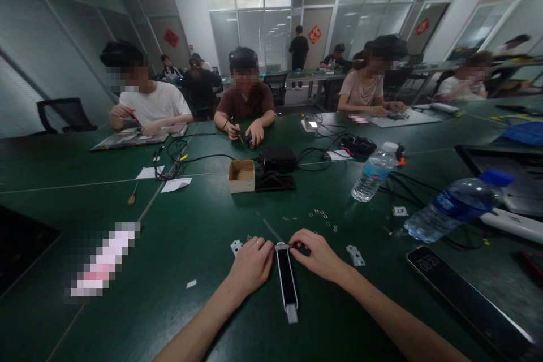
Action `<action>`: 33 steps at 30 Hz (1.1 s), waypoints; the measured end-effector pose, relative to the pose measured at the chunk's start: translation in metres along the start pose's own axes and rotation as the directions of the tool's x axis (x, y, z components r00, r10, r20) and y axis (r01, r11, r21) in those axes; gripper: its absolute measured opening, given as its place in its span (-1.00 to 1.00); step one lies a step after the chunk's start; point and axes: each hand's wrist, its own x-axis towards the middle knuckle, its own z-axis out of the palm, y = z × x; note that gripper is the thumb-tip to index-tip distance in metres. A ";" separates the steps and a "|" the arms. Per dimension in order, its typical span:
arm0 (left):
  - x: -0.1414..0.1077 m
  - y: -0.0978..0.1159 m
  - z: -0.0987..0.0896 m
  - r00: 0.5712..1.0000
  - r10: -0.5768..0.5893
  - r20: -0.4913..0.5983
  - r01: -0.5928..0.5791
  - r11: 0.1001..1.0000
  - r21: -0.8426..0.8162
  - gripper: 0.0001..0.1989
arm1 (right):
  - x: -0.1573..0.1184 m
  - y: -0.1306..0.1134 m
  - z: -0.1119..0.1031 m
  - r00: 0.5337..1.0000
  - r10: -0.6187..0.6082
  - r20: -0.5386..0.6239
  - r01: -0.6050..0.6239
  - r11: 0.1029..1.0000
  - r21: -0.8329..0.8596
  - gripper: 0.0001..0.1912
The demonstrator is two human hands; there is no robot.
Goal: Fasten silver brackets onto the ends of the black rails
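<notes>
On green tabletop (203, 226), left hand (252, 263), right hand (316, 253), fingers narrowed at one black strip's (287, 280) end, two bottles (373, 173), one carton (242, 183)

Table (212, 226) seen in dark green; bottle cap (497, 177) coloured blue; door decoration (314, 34) patterned gold on red.

Seemingly “28” on a white tag (400, 211)

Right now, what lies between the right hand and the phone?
A small pale plate with cutouts lies on the green table between the right hand and the phone, seen in the head view.
</notes>
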 end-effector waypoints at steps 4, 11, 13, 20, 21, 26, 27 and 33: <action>0.000 0.000 0.000 1.000 0.003 -0.004 -0.003 1.000 0.004 -0.79 | -0.001 -0.001 -0.001 0.999 0.022 0.025 -0.022 1.000 0.000 -0.87; 0.000 0.001 -0.001 1.000 0.002 0.001 -0.002 1.000 0.018 -0.81 | -0.001 0.000 0.002 1.000 0.006 0.031 -0.007 1.000 0.030 -0.82; 0.001 0.002 -0.002 1.000 0.001 0.000 -0.001 1.000 0.017 -0.80 | -0.001 0.000 0.001 1.000 0.002 0.030 -0.003 1.000 0.024 -0.84; 0.000 0.000 0.000 1.000 0.000 -0.011 0.000 1.000 0.002 -0.80 | 0.000 -0.003 -0.001 0.999 0.031 0.044 -0.032 0.999 0.009 -0.85; 0.000 0.000 0.001 1.000 0.002 -0.011 -0.002 1.000 0.006 -0.80 | 0.000 -0.003 -0.001 0.999 0.030 0.040 -0.030 1.000 0.003 -0.86; 0.000 -0.001 0.002 1.000 0.008 -0.011 -0.008 1.000 0.007 -0.81 | 0.000 -0.001 0.001 1.000 0.005 0.019 -0.005 1.000 -0.012 -0.86; 0.000 0.000 0.001 1.000 0.008 -0.011 -0.008 1.000 0.006 -0.81 | 0.000 -0.001 0.001 1.000 0.000 0.014 0.001 1.000 -0.015 -0.86; 0.000 0.000 0.000 1.000 0.004 -0.006 -0.004 1.000 0.004 -0.81 | -0.001 -0.002 0.006 0.997 -0.063 -0.041 0.058 0.993 -0.102 -0.85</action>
